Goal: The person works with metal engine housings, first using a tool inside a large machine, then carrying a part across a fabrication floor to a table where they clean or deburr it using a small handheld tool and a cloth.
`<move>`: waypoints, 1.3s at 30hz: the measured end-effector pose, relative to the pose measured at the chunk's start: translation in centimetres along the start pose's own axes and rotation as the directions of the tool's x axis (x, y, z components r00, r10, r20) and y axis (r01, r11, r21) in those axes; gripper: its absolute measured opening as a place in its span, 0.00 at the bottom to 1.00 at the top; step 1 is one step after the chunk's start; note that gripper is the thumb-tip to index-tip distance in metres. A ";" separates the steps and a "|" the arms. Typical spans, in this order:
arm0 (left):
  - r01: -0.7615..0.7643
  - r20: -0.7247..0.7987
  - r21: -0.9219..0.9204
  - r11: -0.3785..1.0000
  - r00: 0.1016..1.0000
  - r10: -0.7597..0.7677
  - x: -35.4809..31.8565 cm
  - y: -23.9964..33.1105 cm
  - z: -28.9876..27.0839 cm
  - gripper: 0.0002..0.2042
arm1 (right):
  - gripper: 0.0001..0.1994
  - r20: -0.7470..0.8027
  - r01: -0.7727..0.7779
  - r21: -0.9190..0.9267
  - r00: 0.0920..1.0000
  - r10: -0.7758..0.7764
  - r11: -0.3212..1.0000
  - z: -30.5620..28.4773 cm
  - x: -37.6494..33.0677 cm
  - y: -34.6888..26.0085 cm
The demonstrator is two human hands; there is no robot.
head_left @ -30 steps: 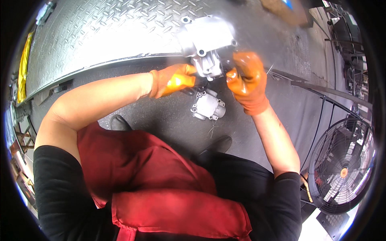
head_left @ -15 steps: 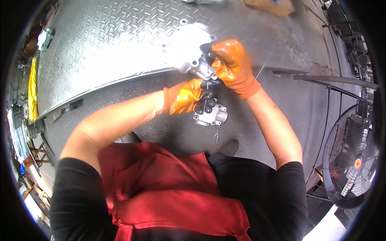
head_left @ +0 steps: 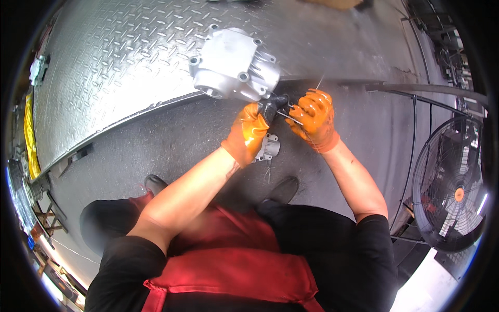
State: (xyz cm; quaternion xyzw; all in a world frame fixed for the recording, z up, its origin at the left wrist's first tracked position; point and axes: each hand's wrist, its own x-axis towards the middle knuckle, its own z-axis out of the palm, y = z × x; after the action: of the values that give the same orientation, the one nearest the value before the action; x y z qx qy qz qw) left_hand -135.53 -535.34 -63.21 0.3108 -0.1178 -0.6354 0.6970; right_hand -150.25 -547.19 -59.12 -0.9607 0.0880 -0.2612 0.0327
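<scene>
A silvery cast metal housing (head_left: 228, 54) with bolt bosses at its corners lies at the edge of the tread-plate table. Both my hands wear orange gloves with dark fingertips. Just below the housing's near side, my left hand (head_left: 252, 127) is closed, its fingers pinching a thin metal wire (head_left: 289, 118). My right hand (head_left: 314, 118) is closed on the same wire a little to the right, and a thin end sticks up above its knuckles. Lower down, partly hidden behind my left hand, a smaller metal casting (head_left: 270, 147) shows with a loop of wire hanging from it.
The tread-plate table (head_left: 130, 67) spans the far left. A large black fan (head_left: 451, 187) stands at the right, near a bent metal bar (head_left: 426, 91) and black frame. Yellow material (head_left: 31, 138) hangs at the far left. My shoes (head_left: 285, 190) are on the dark floor.
My right hand has come down and away from the housing. My left hand has shifted up beside the housing's lower edge. The housing shows more fully, and the whole view has shifted slightly.
</scene>
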 end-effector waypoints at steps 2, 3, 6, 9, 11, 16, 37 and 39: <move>-0.133 -0.045 0.162 0.978 0.989 0.142 0.4 -0.6 -0.2 0.09 | 0.16 -0.024 -0.014 0.036 1.000 0.015 0.999 0.6 -0.3 -0.1; -0.018 -0.150 0.117 0.993 0.988 0.035 0.1 -0.6 -0.7 0.07 | 0.16 -0.026 -0.056 0.080 0.998 0.058 0.995 0.9 -0.7 -0.5; -0.047 -0.288 0.393 0.919 0.942 0.171 0.2 -2.1 -1.1 0.09 | 0.16 -0.042 -0.148 0.167 0.987 0.157 0.975 1.6 -1.7 -1.6; -0.044 -0.224 0.692 0.721 0.936 0.272 0.3 -2.0 -0.7 0.12 | 0.16 -0.077 -0.222 0.196 0.968 0.241 0.955 2.1 -3.0 -2.4; -0.115 -0.213 0.315 0.942 0.959 0.188 0.6 -2.7 0.0 0.13 | 0.16 -0.101 -0.240 0.219 0.959 0.267 0.946 2.1 -3.4 -3.2; 0.117 -0.192 -0.007 0.993 0.974 -0.117 1.6 -1.4 -1.1 0.01 | 0.15 0.127 -0.155 0.285 0.984 0.123 0.946 -0.3 -3.1 -2.4; 0.229 -0.087 0.037 0.973 0.970 -0.225 0.0 3.1 1.1 0.08 | 0.06 -0.091 -0.091 -0.381 0.994 0.061 0.920 -2.2 1.3 -1.7; 0.218 -0.080 0.044 0.975 0.973 -0.215 0.1 2.9 0.6 0.08 | 0.06 -0.071 -0.064 -0.432 0.997 0.037 0.899 -1.3 0.6 -2.2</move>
State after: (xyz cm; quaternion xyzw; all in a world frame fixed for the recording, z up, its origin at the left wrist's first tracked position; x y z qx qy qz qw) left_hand -133.47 -535.64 -61.03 0.3635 -0.0737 -0.6922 0.6191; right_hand -150.02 -545.19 -57.47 -0.9327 0.1699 -0.2635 -0.1781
